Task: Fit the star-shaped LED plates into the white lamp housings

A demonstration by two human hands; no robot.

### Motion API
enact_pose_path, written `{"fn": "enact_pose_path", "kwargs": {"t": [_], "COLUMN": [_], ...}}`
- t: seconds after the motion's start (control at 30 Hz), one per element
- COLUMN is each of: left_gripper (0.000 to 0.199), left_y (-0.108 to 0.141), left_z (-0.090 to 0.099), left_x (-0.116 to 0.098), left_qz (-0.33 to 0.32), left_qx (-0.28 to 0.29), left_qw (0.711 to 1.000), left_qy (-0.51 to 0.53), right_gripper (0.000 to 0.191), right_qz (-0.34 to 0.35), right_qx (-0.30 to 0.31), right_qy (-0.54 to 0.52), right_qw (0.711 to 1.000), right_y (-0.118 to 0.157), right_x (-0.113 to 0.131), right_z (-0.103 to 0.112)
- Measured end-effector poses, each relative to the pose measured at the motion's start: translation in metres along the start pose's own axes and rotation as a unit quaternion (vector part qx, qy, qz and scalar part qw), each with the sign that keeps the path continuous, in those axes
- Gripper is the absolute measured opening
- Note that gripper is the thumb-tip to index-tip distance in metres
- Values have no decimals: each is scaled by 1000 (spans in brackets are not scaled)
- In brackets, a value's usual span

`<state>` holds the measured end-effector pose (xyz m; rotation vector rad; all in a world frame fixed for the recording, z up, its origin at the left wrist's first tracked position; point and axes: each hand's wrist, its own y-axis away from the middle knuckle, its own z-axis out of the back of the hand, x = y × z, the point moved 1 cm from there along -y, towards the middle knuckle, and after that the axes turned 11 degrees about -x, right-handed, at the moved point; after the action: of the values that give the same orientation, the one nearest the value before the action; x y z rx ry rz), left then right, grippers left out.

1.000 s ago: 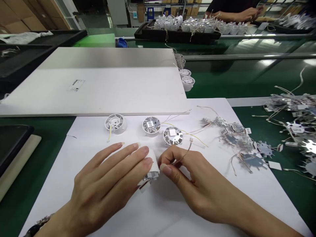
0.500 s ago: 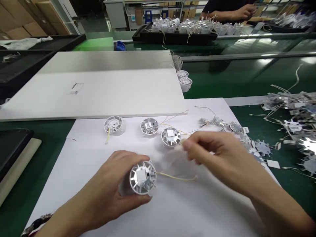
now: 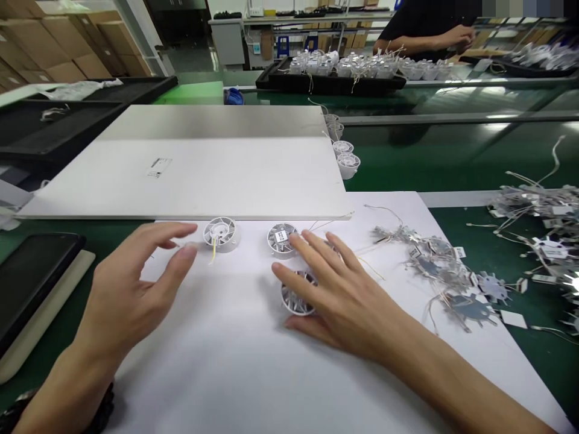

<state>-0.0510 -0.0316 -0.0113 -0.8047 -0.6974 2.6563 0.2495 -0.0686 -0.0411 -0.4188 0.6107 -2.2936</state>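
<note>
My left hand [image 3: 133, 286] is raised at the left with thumb and fingers apart, holding nothing. Just beyond its fingertips stands a round white plastic housing [image 3: 221, 232] with a yellowish wire hanging over its front. My right hand [image 3: 346, 289] spreads its fingers over another round housing [image 3: 296, 299] fitted with a silver finned plate; the fingers partly cover it, and I cannot tell how firmly they touch. Behind those fingers is a similar housing [image 3: 280, 240] with a white label. A further one is mostly hidden by the hand.
Silver finned plates with wires [image 3: 434, 259] lie on the white sheet, and a larger heap [image 3: 547, 229] sits farther right. A white board [image 3: 226, 175] lies behind. At left is a black tablet-like device [image 3: 36, 271]. Across the bench, a person's arm [image 3: 420, 43] is near a black tray [image 3: 330, 84].
My left hand has let go of the plate-fitted housing and moved left. That housing now stands farther back under my right hand, which has opened from a pinch. The view has shifted slightly.
</note>
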Motion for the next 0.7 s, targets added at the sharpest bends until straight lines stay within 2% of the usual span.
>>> {"fn": "enact_pose_path", "kwargs": {"t": [0.1,0.17,0.27,0.4,0.53,0.63,0.67,0.7], "left_gripper": [42,51,48,36,29,31,30,29], "left_y": [-6,-10,-11,2,20,25,26,28], "left_z": [-13,-24,-36,-40,-38,-37,-38,-39], "left_x": [15,23,27,7,-27,-40,-39,-37], "left_qz": [30,4,-52,-143,-231,-319,-338,-328], "left_qx": [55,82,103,105,71,64,78,85], "left_qw": [998,996,993,984,970,945,938,940], "left_qy": [12,30,35,36,10,-5,14,43], "right_gripper": [54,47,35,21,16,20,20,20], "right_qz": [-15,-33,-46,10,27,37,53,62], "right_qx": [14,-5,-61,-128,-139,-115,-112,-127], "right_qy": [31,58,83,-6,-125,-182,-214,-255], "right_qw": [999,998,994,992,982,976,969,957], "right_y": [-3,-4,-3,-2,-7,-11,-11,-10], "right_x": [-17,-22,-19,0,18,17,13,6], "right_z": [-4,-6,-5,1,5,10,14,19]}}
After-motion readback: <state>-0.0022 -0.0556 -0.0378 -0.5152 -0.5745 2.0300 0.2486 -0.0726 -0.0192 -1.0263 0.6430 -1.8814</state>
